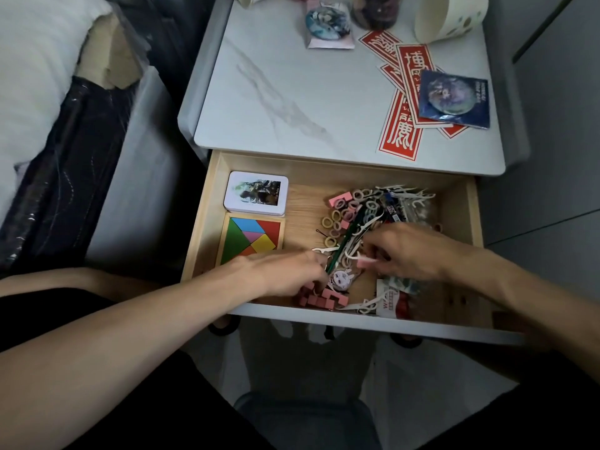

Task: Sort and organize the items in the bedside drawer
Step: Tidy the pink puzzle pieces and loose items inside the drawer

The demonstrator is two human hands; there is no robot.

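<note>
Risk first, head view: clutter in the drawer is tangled. Floss picks, hair ties & a green pencil lie across each other from the middle toward the back-right corner, so lifting one bit prob. drags others w/ it or flicks them over the front edge to the floor. The pink blocks sit heaped right at the front edge, partly under the left hand; a careless sweep could knock them out, & small ones may slip under the packets near the front-right. The charm btwn the hands lies by the pencil's end and could get snagged too. Sorted side looks safe: tin in the back-left corner, tangram puzzle just in front of it along the left wall, both apart from the mess. Grip: right hand has thumb & forefinger closed in a pinch on a small pink piece, over the pile near the drawer's middle. Looks like a light pinch, so a bump might drop it back among the picks. Left hand is palm-down, fingers bent onto the pink blocks; can't tell if it grips one or only touches, as the fingertips are hidden. Nightstand top behind carries red stickers, not involved.
</note>
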